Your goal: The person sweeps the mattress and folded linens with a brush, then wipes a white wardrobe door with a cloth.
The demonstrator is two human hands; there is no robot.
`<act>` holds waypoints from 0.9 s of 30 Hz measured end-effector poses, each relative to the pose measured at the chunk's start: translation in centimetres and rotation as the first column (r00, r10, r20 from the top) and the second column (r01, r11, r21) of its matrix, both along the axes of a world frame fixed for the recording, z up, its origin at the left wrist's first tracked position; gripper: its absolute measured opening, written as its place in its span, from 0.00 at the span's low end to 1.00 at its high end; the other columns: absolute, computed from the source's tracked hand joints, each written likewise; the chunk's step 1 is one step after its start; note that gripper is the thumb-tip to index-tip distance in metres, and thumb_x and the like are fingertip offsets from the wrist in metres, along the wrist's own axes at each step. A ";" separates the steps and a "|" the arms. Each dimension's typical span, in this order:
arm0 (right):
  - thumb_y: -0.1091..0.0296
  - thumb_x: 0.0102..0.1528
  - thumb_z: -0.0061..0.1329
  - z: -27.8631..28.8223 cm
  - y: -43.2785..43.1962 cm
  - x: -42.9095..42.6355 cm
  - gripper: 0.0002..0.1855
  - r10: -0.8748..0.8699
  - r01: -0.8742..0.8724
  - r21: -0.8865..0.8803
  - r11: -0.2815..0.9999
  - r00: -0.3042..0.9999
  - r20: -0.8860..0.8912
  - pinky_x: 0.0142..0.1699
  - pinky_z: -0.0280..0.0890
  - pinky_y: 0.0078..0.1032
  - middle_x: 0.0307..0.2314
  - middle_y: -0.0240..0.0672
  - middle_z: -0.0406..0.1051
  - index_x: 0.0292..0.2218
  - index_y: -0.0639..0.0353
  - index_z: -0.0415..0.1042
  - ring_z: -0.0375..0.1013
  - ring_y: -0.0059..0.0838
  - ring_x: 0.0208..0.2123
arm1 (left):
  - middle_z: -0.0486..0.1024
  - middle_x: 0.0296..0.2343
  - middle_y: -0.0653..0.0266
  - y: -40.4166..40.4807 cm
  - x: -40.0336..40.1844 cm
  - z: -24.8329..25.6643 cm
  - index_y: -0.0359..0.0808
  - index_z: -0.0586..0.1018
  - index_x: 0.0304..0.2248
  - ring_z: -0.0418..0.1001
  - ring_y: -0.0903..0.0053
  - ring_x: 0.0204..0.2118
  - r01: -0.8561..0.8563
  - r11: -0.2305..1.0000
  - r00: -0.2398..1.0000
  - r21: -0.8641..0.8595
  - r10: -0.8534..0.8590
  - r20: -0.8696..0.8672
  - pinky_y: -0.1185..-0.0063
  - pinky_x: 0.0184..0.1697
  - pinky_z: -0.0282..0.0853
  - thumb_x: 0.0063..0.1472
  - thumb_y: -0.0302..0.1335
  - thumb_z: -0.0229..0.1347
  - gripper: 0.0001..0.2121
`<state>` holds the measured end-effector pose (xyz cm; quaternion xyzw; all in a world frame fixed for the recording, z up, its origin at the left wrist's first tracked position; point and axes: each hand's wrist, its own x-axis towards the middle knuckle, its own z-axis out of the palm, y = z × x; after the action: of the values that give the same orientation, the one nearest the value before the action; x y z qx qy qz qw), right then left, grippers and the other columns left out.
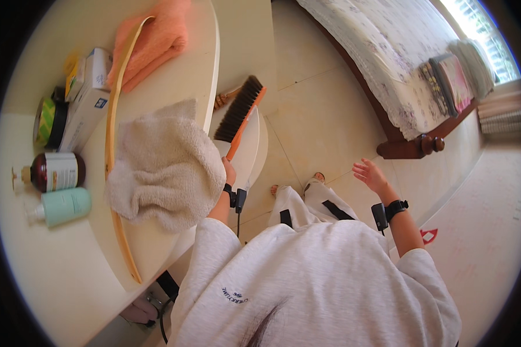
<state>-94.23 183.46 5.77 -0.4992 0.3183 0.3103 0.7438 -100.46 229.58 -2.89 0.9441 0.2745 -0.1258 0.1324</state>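
My left hand (229, 171) grips the handle of an orange brush with dark bristles (243, 113), held beside the edge of the pale desk. Part of that hand is hidden by a crumpled beige towel (165, 167) on the desk. The towel lies over a long curved wooden strip (115, 99), whose upper end reaches onto a folded orange towel (154, 41). My right hand (371, 175) is raised over the floor with its fingers apart, holding nothing.
A dark red pump bottle (61, 171), a mint green bottle (67, 206), a white box (87, 99) and a round green-and-black container (47, 123) stand along the desk's left. A bed (390, 60) with folded textiles (453, 82) is at upper right.
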 end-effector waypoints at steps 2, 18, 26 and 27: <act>0.61 0.50 0.36 0.2 0.5 -0.6 0.19 0.001 -0.002 0.011 1.000 1.000 0.009 0.41 0.60 0.28 0.35 0.42 0.61 0.42 0.58 0.52 0.63 0.33 0.36 | 0.68 0.28 0.56 1.1 -0.6 -0.3 0.35 0.65 0.32 0.65 0.61 0.32 -0.022 1.000 0.999 0.010 0.022 -0.022 0.71 0.34 0.61 0.50 0.28 0.46 0.10; 0.65 0.51 0.34 7.9 6.9 0.2 0.20 0.335 -0.230 -0.299 0.926 0.864 0.375 0.38 0.60 0.23 0.33 0.38 0.63 0.45 0.60 0.48 0.65 0.27 0.34 | 0.64 0.30 0.56 0.5 0.2 -2.4 0.35 0.63 0.32 0.65 0.63 0.33 -0.057 0.995 0.998 0.081 0.058 -0.012 0.72 0.34 0.63 0.49 0.26 0.46 0.09; 0.66 0.44 0.44 26.1 24.8 3.1 0.26 0.477 -0.160 -0.597 0.786 -0.458 0.750 0.47 0.51 0.26 0.41 0.40 0.56 0.45 0.59 0.53 0.54 0.33 0.44 | 0.64 0.37 0.52 1.8 -2.4 0.7 0.34 0.59 0.42 0.63 0.61 0.37 -0.079 0.982 0.978 -0.174 0.110 0.177 0.71 0.36 0.59 0.49 0.26 0.44 0.18; 0.64 0.43 0.45 28.2 26.6 2.5 0.27 0.404 -0.188 -0.582 0.791 -0.553 0.728 0.47 0.49 0.29 0.42 0.41 0.56 0.44 0.58 0.54 0.54 0.36 0.45 | 0.66 0.34 0.53 1.3 -2.3 2.1 0.34 0.61 0.40 0.64 0.61 0.35 -0.017 0.970 0.980 -0.241 0.064 0.191 0.72 0.35 0.59 0.49 0.27 0.44 0.16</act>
<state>-91.73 210.08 33.94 -0.6384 -0.6004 -0.0510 0.4790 -102.75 230.91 -0.74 0.9233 0.2624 -0.0609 0.2737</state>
